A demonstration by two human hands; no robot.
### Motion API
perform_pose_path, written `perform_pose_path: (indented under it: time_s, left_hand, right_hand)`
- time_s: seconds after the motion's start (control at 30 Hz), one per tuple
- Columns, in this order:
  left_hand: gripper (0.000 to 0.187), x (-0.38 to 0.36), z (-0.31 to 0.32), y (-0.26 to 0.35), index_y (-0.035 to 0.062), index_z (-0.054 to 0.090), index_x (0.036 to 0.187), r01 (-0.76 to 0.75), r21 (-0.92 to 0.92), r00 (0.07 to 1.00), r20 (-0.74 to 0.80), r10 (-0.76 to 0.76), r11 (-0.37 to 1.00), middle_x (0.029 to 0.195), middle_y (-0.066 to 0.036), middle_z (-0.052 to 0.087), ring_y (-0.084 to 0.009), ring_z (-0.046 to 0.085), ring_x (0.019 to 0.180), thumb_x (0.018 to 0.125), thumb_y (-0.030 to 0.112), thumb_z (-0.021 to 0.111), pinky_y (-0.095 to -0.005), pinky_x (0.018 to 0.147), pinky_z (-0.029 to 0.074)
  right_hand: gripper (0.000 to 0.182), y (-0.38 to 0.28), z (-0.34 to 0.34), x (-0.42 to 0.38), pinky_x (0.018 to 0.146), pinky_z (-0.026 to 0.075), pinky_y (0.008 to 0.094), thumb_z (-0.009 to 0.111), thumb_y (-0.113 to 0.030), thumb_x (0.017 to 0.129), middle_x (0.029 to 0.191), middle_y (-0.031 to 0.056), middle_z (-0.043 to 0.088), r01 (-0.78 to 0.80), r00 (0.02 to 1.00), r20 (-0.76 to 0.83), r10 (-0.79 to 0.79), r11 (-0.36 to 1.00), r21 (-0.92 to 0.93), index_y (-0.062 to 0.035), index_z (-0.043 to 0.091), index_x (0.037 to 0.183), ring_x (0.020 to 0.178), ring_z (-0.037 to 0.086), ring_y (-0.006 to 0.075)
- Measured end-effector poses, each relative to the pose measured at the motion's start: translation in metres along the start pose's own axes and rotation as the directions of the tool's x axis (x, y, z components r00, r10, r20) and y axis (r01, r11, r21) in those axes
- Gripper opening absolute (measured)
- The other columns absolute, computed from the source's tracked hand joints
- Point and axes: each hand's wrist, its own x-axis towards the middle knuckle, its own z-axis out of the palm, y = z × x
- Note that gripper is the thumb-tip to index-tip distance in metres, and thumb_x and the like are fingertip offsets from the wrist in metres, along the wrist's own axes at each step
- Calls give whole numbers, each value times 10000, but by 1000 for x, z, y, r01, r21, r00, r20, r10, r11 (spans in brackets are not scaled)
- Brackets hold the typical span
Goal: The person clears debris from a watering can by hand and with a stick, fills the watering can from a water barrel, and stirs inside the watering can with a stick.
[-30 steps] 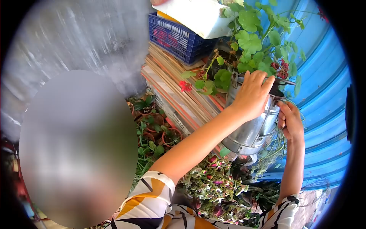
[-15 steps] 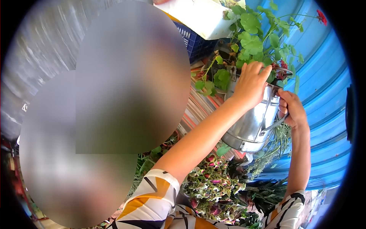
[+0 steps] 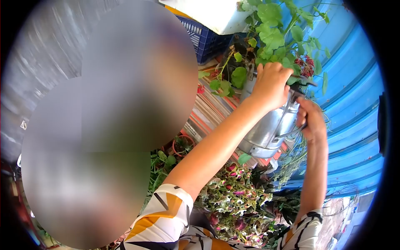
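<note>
Hands both on one metal watering can [image 3: 268, 127]: left hand [image 3: 271, 85] clamped over its top rim, right hand [image 3: 310, 121] wrapped round the side handle. Vs. a sec ago the can sits higher and closer to the geranium [image 3: 271, 35], tipped toward its pot, so watering looks underway. Rel. to the can: one blue crate [image 3: 208, 35] up-left w/ one white box [image 3: 208, 14] on top, stacked boards [image 3: 212, 108] left, one small clay pot [image 3: 182, 145] below-left, pink-leaved plant [image 3: 233, 200] directly below, blue corrugated wall [image 3: 354, 104] right.
</note>
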Motion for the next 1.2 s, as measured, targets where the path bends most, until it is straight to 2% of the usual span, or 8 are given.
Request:
perform_pose_path:
  time_s: [0.07, 0.17, 0.33, 0.57, 0.7, 0.9, 1.0, 1.2]
  left_hand:
    - [188, -5, 3, 7, 108, 591, 770, 130, 0, 987, 96, -130, 991, 773, -77, 521, -264, 506, 820, 651, 214, 690, -393, 735, 314]
    - [157, -26, 0, 12, 104, 574, 663, 114, -61, 981, 167, -102, 992, 719, -56, 511, -252, 508, 786, 632, 197, 697, -421, 743, 293]
    - [162, -77, -34, 41, 99, 557, 634, 16, -105, 986, 167, 1, 994, 704, -46, 500, -242, 503, 766, 642, 194, 688, -420, 753, 286]
    - [155, -173, -122, 73, 114, 510, 630, -12, -158, 989, 147, 35, 987, 668, -23, 444, -227, 470, 720, 677, 158, 651, -401, 731, 256]
    - [188, -226, -177, 84, 113, 517, 641, 88, -108, 976, 208, -64, 990, 638, -12, 438, -213, 468, 657, 675, 184, 688, -369, 731, 276]
    - [185, -311, -221, 94, 118, 510, 646, 225, -39, 916, 350, -198, 973, 662, -24, 446, -226, 469, 693, 686, 181, 679, -394, 749, 267]
    - [194, -338, -233, 99, 113, 511, 631, 261, 8, 888, 391, -244, 965, 648, -18, 451, -214, 469, 676, 691, 182, 682, -377, 745, 277]
    - [182, -350, -234, 111, 108, 522, 637, 241, 13, 857, 466, -219, 970, 643, -9, 458, -198, 470, 663, 698, 174, 681, -353, 739, 285]
  right_hand:
    - [189, 31, 6, -14, 358, 280, 208, 600, -218, 789, 487, -39, 405, 66, 992, -113, -60, 997, 50, -85, 485, 720, 367, 347, 57]
    - [169, 71, 40, -50, 346, 260, 189, 612, -169, 777, 476, -33, 407, 131, 948, -307, -86, 983, 128, -49, 493, 784, 366, 350, 48]
    - [220, 135, 78, -115, 347, 256, 185, 594, -161, 806, 493, -35, 415, 237, 917, -380, -120, 931, 278, -15, 453, 891, 376, 348, 38]
    - [201, 197, 137, -223, 355, 308, 186, 594, -134, 809, 558, -20, 465, 234, 913, -387, -133, 946, 226, -16, 457, 897, 384, 387, 43]
    - [248, 221, 172, -286, 359, 339, 188, 618, -129, 770, 624, 2, 496, 104, 933, -356, -49, 985, 137, -11, 461, 921, 401, 423, 47]
    - [208, 279, 216, -362, 412, 343, 173, 623, -139, 758, 662, -12, 502, -52, 928, -354, 112, 983, 174, -40, 481, 872, 458, 422, 29]
    - [216, 287, 231, -389, 415, 342, 180, 623, -140, 754, 640, -20, 492, -218, 907, -301, 295, 940, 264, -28, 485, 878, 464, 420, 31]
    - [222, 288, 233, -411, 415, 348, 177, 617, -130, 757, 648, -13, 498, -221, 893, -305, 330, 913, 343, -27, 475, 894, 469, 430, 32]
